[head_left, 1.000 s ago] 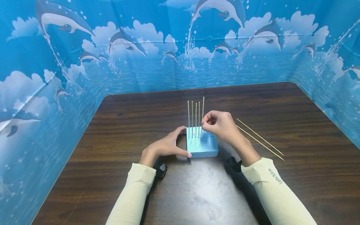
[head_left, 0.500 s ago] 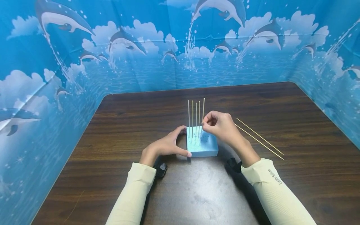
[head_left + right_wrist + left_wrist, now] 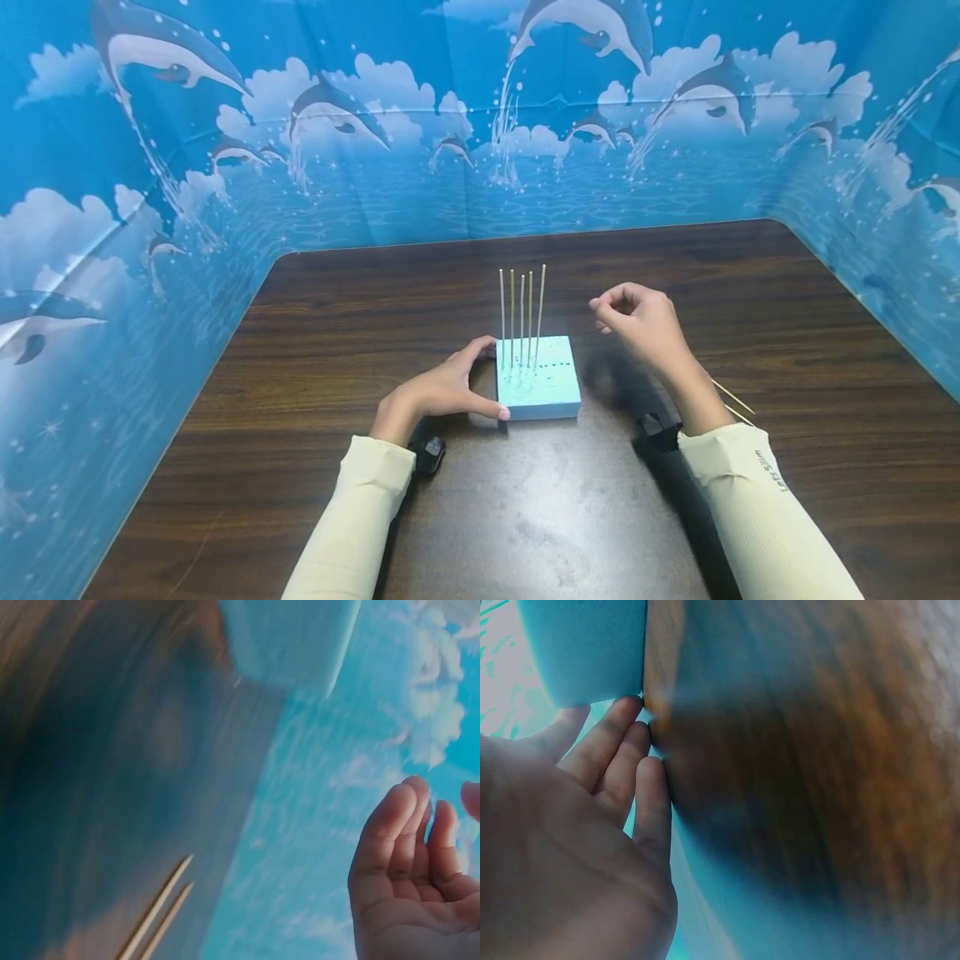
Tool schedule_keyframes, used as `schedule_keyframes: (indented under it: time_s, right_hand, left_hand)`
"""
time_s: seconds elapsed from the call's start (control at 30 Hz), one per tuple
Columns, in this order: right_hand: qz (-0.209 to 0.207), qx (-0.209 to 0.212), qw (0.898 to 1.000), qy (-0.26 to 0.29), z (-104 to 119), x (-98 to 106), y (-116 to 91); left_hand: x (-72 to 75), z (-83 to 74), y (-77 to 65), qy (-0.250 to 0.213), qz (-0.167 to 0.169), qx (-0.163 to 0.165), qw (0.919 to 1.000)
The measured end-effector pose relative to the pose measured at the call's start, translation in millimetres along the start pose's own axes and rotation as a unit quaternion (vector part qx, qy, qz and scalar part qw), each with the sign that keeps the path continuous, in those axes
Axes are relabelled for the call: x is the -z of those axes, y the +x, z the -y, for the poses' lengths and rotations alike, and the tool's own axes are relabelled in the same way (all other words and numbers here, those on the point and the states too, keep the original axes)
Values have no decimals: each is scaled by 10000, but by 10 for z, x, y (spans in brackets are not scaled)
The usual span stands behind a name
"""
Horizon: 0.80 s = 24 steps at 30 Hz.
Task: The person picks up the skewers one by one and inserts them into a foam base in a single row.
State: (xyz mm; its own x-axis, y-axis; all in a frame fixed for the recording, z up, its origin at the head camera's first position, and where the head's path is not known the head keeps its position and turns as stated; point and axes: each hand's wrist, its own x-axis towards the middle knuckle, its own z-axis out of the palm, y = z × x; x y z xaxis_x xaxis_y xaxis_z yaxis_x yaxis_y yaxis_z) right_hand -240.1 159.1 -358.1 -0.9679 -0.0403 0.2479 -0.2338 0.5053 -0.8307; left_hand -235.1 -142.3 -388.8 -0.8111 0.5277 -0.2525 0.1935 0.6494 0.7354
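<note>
A light blue foam block (image 3: 555, 385) sits on the table with small holes in its top. Several thin bamboo skewers (image 3: 542, 304) stand upright in a row toward its left side; the rightmost leans slightly. My left hand (image 3: 442, 387) holds the block by its left side, thumb at the front corner and fingers at the back. In the left wrist view, fingertips meet the block's edge (image 3: 592, 652). To the right of the block, in the air, is my right hand (image 3: 641, 323), fingers loosely bent and nothing held. The right wrist view shows a gap between thumb and fingers.
Two loose skewers (image 3: 733, 395) lie on the dark wooden table (image 3: 337, 333) at right, partly hidden by my right forearm; their tips (image 3: 184, 862) show in the right wrist view. A blue dolphin-print cloth (image 3: 375, 200) walls the table's back and sides.
My right hand has let go of the rightmost skewer and moved right, away from the block. That skewer stays standing. The left hand has kept its place on the block.
</note>
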Motion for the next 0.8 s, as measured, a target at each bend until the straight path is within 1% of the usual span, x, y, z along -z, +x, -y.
schedule_keyframes:
  time_s: [0.17, 0.37, 0.53, 0.8]
  right_hand:
    - [-55, -469, 9987, -166, -294, 162, 22]
    - [-111, -800, 9946, -659, -530, 296, -9]
    - [-55, -1013, 9903, -947, -640, 371, -37]
    - [-68, -1162, 9857, -1221, -756, 482, -60]
  left_hand:
    - [-2, -10, -1, -26, -14, 26, 10000]
    - [-3, -5, 2, -42, -17, 12, 10000]
    - [-2, 4, 6, -18, -16, 11, 10000]
    - [-3, -4, 7, -53, -23, -3, 10000]
